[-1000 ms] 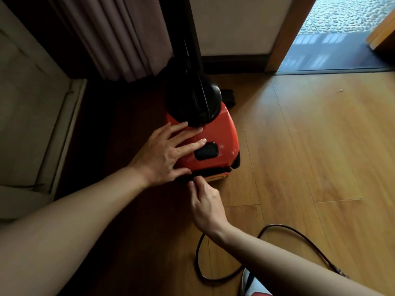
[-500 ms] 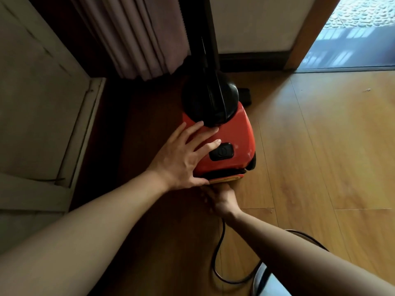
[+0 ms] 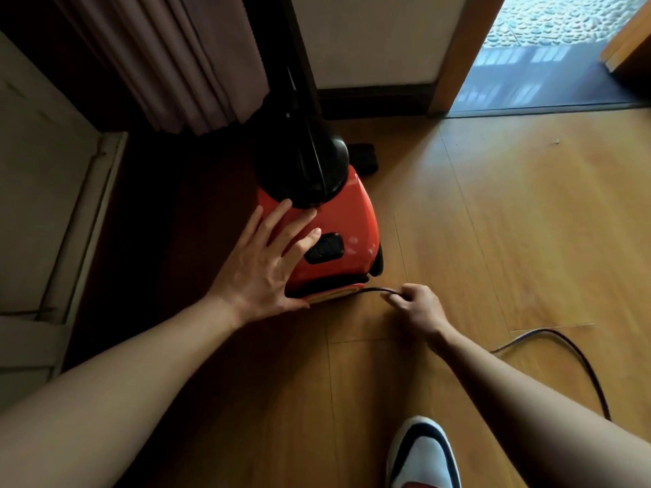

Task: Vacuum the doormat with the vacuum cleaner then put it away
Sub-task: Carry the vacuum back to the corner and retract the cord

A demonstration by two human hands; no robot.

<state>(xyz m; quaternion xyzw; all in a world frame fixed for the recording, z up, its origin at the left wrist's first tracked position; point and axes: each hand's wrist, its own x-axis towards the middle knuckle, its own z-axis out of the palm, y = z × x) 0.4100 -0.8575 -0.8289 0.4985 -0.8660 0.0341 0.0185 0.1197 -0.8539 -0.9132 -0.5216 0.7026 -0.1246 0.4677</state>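
Vacuum cleaner (image 3: 338,234) location: on the wooden floor (image 3: 510,223), in a shaded corner just beside the hanging curtain (image 3: 176,58) and near the wall. The doorway (image 3: 549,79) lies well apart, at upper right.

Housing: glossy red-orange shell, rounded at the edges, with a pale yellow strip along its near lower edge. A black oval switch (image 3: 324,249) sits on the top face. A black dome (image 3: 303,170) covers the far half of the shell. A black wand (image 3: 294,82) rises from the dome towards the camera. A small black part shows on the floor behind the unit; its type cannot be told.

Left hand (image 3: 262,269): laid flat on the near left of the red shell, fingers straight and spread. The forefinger tip lies just beside the switch. The thumb runs along the near lower edge.

Right hand (image 3: 419,306): low, just beside the near right corner of the unit, fingers curled and pinching the power cord (image 3: 370,290). The black cord runs from the yellow strip to this hand. More cord curves across the floor at right.

A white and dark shoe (image 3: 422,452) stands at the bottom edge.
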